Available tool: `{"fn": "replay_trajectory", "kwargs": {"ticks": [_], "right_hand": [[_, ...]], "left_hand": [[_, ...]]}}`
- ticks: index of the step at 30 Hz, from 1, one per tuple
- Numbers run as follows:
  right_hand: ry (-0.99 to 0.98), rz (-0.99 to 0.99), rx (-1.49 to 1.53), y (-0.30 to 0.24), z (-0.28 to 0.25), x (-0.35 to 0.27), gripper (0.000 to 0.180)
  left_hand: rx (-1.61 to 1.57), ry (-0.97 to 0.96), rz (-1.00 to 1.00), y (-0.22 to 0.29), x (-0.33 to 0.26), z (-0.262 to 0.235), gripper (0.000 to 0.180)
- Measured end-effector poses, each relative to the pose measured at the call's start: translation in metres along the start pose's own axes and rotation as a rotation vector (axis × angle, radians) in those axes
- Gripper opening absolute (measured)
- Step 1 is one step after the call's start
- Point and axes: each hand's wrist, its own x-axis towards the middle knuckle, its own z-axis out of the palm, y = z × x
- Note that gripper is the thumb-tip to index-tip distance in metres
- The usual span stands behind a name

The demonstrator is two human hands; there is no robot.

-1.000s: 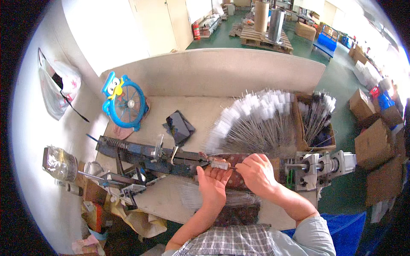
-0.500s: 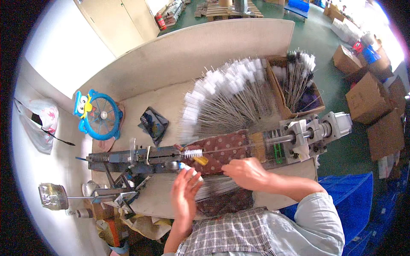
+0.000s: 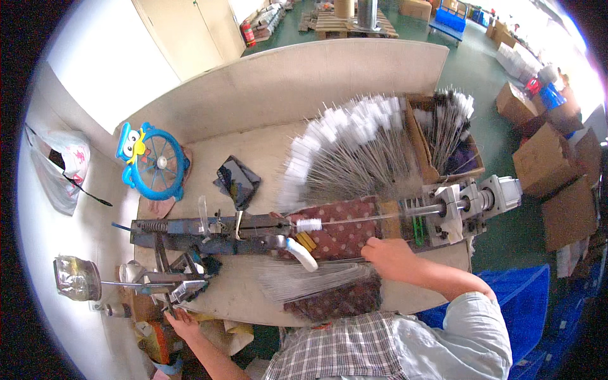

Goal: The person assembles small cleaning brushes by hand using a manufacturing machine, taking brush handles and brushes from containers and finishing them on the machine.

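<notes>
So, L hand [image 3: 183, 324] part-curled at metal bar [image 3: 169, 306], R hand [image 3: 388, 254] half-curled nr dotted cloth [image 3: 342, 238] (can't tell if either grips).

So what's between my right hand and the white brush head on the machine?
In the head view, brown dotted cloth lies between your right hand and the white brush head.
</notes>
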Motion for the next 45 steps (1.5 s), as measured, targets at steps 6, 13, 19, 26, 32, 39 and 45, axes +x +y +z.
{"fn": "replay_trajectory", "kwargs": {"ticks": [6, 13, 19, 26, 32, 39, 45], "right_hand": [[-0.067, 0.200, -0.017, 0.002, -0.003, -0.006, 0.015], [-0.137, 0.132, -0.015, 0.010, -0.002, -0.006, 0.019], [-0.100, 0.166, 0.070, 0.005, 0.008, -0.002, 0.021], [0.038, -0.044, -0.235, -0.006, -0.045, -0.020, 0.016], [0.460, 0.272, -0.123, 0.027, -0.126, -0.026, 0.012], [0.508, 0.283, 0.041, 0.047, -0.103, 0.009, 0.012], [0.346, 0.326, 0.048, 0.071, -0.085, 0.012, 0.015]], "left_hand": [[-0.109, -0.224, -0.094, -0.050, -0.082, 0.038, 0.035], [0.022, -0.926, -0.381, -0.074, -0.256, 0.130, 0.030], [0.188, -0.950, -0.763, -0.065, -0.345, 0.189, 0.019], [-0.271, -0.991, -0.913, 0.012, -0.289, 0.154, 0.049], [0.295, -1.432, -0.656, 0.000, -0.311, 0.157, 0.031], [0.614, -1.689, 1.013, -0.083, -0.372, 0.251, 0.033], [0.993, -1.529, 1.619, -0.128, -0.382, 0.273, 0.018]]}}
